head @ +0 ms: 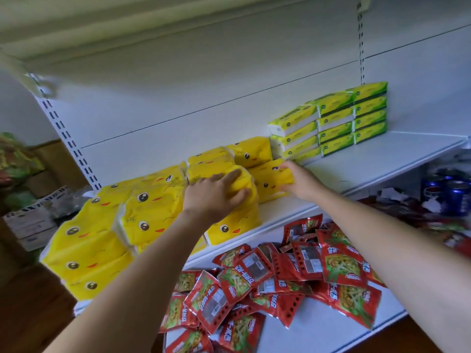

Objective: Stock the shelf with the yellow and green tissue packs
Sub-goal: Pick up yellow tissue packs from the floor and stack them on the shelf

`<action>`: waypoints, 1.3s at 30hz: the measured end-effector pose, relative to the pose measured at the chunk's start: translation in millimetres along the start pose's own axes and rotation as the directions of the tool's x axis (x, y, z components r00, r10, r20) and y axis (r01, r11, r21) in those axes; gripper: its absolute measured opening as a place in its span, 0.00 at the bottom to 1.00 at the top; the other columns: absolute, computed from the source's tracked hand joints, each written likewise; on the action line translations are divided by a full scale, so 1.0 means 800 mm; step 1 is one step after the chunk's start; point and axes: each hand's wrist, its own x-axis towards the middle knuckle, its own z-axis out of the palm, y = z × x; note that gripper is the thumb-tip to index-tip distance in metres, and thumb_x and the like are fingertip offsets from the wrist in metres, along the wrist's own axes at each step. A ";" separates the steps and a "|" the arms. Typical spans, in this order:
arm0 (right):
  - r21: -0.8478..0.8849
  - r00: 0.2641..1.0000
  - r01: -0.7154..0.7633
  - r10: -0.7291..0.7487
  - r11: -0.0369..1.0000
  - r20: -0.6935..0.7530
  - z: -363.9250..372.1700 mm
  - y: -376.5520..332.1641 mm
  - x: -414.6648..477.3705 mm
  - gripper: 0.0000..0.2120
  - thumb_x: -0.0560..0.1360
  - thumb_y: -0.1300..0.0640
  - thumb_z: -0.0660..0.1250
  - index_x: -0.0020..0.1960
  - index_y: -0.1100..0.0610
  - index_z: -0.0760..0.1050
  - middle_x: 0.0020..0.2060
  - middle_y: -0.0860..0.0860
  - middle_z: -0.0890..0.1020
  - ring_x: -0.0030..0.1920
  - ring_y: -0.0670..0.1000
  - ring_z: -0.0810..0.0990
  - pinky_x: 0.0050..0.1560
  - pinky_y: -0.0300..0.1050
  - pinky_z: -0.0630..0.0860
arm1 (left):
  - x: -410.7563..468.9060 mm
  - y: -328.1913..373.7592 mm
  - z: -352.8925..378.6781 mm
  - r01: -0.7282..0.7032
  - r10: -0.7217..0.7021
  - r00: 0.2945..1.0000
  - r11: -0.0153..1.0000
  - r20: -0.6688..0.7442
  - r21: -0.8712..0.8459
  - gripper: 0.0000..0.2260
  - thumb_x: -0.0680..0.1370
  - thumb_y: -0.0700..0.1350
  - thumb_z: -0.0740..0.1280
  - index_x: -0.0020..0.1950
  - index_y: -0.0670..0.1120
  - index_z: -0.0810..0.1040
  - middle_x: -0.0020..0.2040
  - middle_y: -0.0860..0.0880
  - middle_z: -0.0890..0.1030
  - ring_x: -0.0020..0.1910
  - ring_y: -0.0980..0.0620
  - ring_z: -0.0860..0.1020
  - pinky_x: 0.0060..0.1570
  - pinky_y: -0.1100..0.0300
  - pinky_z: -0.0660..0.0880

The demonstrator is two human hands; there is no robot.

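While I look down past both forearms, red snack packets (280,281) lie heaped on the lower shelf (326,335). Above them my left hand (215,196) presses flat, fingers spread, on the yellow packs (142,215). These are stacked along the left of the white shelf (369,159) and printed with cartoon eyes and red mouths. My right hand (298,179) grips a yellow pack (270,175) at the row's right end. Just beyond, green packs (356,118) stand in neat stacks against the back panel (204,80). Blue cans (456,197) sit lower right, and cardboard boxes (33,220) sit left.
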 end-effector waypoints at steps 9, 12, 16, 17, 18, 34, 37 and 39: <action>-0.022 0.999 -0.036 0.036 0.999 -0.019 0.028 0.002 0.026 0.30 0.73 0.62 0.68 0.72 0.53 0.61 0.67 0.57 0.69 0.64 0.59 0.71 0.55 0.46 0.70 | 0.003 0.001 0.013 -0.020 0.023 0.998 0.999 -0.057 0.041 0.27 0.77 0.67 0.50 0.75 0.60 0.55 0.68 0.49 0.71 0.64 0.43 0.72 0.53 0.55 0.71; -0.033 1.000 -0.029 0.029 0.999 0.000 0.022 0.001 0.024 0.33 0.73 0.62 0.68 0.73 0.53 0.58 0.70 0.57 0.66 0.67 0.58 0.68 0.58 0.45 0.68 | 0.002 0.000 0.014 -0.021 0.023 0.998 0.999 -0.056 0.031 0.27 0.77 0.66 0.50 0.75 0.60 0.55 0.70 0.49 0.70 0.65 0.43 0.71 0.55 0.54 0.70; -0.122 1.000 -0.011 0.011 0.992 -0.002 -0.005 -0.009 0.015 0.35 0.72 0.62 0.69 0.74 0.51 0.57 0.70 0.58 0.62 0.68 0.60 0.65 0.63 0.51 0.67 | 0.000 0.002 0.014 -0.015 0.016 0.999 0.999 -0.042 0.029 0.27 0.77 0.66 0.50 0.75 0.59 0.55 0.71 0.50 0.69 0.68 0.44 0.69 0.59 0.53 0.68; -0.143 1.000 -0.007 0.006 0.990 -0.007 -0.013 -0.011 0.013 0.34 0.72 0.63 0.68 0.74 0.51 0.57 0.70 0.58 0.62 0.68 0.60 0.65 0.63 0.52 0.67 | 0.000 0.002 0.012 -0.018 0.020 0.999 0.999 -0.045 0.042 0.28 0.77 0.66 0.49 0.75 0.59 0.55 0.72 0.51 0.68 0.69 0.44 0.67 0.62 0.52 0.65; -0.157 1.000 -0.001 -0.001 0.988 -0.013 -0.022 -0.015 0.011 0.34 0.72 0.64 0.67 0.74 0.52 0.58 0.70 0.58 0.62 0.67 0.60 0.66 0.62 0.53 0.68 | 0.000 0.003 0.009 -0.020 0.022 0.999 0.998 -0.045 0.053 0.28 0.77 0.66 0.49 0.75 0.58 0.56 0.72 0.50 0.67 0.70 0.44 0.66 0.65 0.51 0.63; -0.176 0.884 0.459 -0.468 0.871 -0.008 -0.005 -0.219 -0.067 0.20 0.76 0.59 0.63 0.68 0.55 0.69 0.64 0.53 0.72 0.64 0.53 0.71 0.60 0.40 0.65 | -0.097 -0.127 -0.060 0.202 -0.202 0.966 0.979 -0.165 -0.013 0.23 0.81 0.58 0.50 0.73 0.50 0.62 0.69 0.46 0.71 0.67 0.42 0.69 0.60 0.50 0.66; -0.196 0.824 0.565 -0.559 0.801 0.092 0.036 -0.262 -0.094 0.19 0.76 0.56 0.63 0.67 0.54 0.70 0.64 0.52 0.73 0.65 0.51 0.71 0.64 0.42 0.64 | -0.138 -0.171 -0.059 0.258 -0.261 0.947 0.965 -0.188 -0.039 0.22 0.81 0.56 0.51 0.73 0.49 0.63 0.68 0.44 0.72 0.66 0.41 0.70 0.59 0.49 0.67; -0.184 0.794 0.608 -0.591 0.772 0.143 0.066 -0.297 -0.114 0.19 0.77 0.55 0.63 0.67 0.53 0.70 0.64 0.51 0.72 0.64 0.51 0.71 0.63 0.42 0.65 | -0.169 -0.206 -0.055 0.294 -0.300 0.931 0.954 -0.207 -0.059 0.21 0.81 0.55 0.52 0.72 0.48 0.65 0.66 0.43 0.73 0.64 0.41 0.71 0.57 0.48 0.68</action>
